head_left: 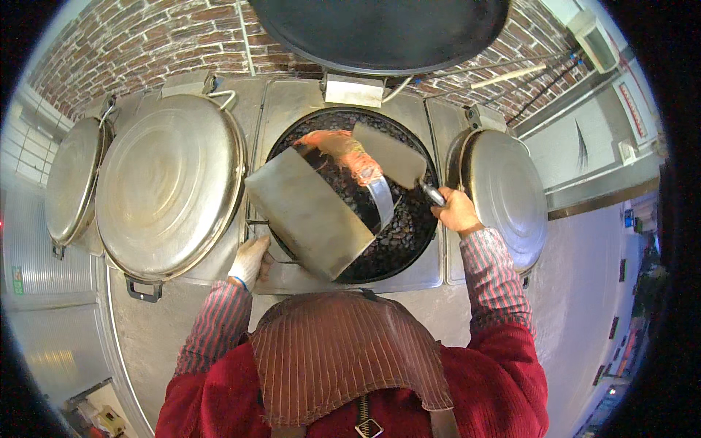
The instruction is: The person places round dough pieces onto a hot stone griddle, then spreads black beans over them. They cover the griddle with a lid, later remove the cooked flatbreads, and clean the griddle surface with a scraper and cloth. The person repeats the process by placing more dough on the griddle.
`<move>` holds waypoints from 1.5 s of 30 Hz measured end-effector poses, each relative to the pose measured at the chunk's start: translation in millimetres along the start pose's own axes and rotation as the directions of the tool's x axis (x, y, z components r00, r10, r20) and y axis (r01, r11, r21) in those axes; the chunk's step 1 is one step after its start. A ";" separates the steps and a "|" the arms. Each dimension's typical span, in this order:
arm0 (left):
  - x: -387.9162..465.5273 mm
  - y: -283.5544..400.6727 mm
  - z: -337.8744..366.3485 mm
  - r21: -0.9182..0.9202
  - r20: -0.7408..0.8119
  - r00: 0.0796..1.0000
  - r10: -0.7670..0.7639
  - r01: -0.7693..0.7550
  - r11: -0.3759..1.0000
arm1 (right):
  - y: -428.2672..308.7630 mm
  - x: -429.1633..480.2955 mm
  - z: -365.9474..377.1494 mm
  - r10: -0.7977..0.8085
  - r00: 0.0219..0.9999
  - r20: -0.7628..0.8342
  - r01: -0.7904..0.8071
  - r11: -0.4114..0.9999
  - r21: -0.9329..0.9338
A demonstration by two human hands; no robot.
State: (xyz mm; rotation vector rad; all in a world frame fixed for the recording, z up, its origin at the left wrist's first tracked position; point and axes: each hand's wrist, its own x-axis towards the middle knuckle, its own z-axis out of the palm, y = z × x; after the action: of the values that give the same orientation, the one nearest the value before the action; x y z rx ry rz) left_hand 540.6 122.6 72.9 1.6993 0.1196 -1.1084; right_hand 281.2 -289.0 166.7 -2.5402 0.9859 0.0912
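Note:
My left hand [253, 260], in a white glove with part of the fingers showing, closes around the handle of a broad rectangular metal plate [309, 213]. That plate lies tilted over the left part of a round open pan [432, 241] full of dark pebbles [397, 232]. My bare right hand [459, 211] grips the short handle of a wide flat metal scraper [389, 156], whose blade is over the pan's upper right. Between plate and blade is an orange-red, stringy food-like mass [345, 150], its exact kind unclear. A curved shiny metal strip [381, 202] extends below it.
Behind the pan stands its raised round lid [383, 33], dark side towards me. Closed metal lids flank it, a large one at left [170, 186], another farther left [74, 180], and one at right [506, 200]. A brick wall [181, 44] rises behind the steel worktop [350, 290].

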 end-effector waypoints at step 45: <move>-39.6 -47.6 -141.4 -0.741 -0.369 0.929 -0.017 -0.283 0.608 | -520.4 78.4 86.1 -0.638 0.687 -0.346 0.683 0.407 0.607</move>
State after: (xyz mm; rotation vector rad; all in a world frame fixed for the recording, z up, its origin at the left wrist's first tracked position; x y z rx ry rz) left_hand 577.3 272.6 69.8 1.0289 0.6072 -0.4806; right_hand 690.0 41.6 255.6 -1.9846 -0.1066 -0.5132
